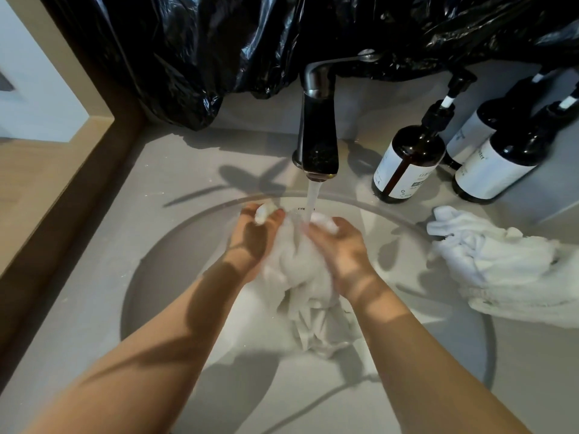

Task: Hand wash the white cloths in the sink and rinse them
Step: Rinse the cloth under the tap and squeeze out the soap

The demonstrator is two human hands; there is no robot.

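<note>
Two hands work one white cloth [300, 277] over the sink [163, 264] in the head view. The left hand [253, 236] curls its fingers round a bunched end, and the right hand [341, 249], blurred, seems to grip the other side, so the cloth hangs between them into the basin. Water [313, 198] runs from the dark tap [318, 130] onto the cloth. A second white cloth [501, 258] lies crumpled on the bench [94, 292] at right, near dark pump bottles [407, 161].
</note>
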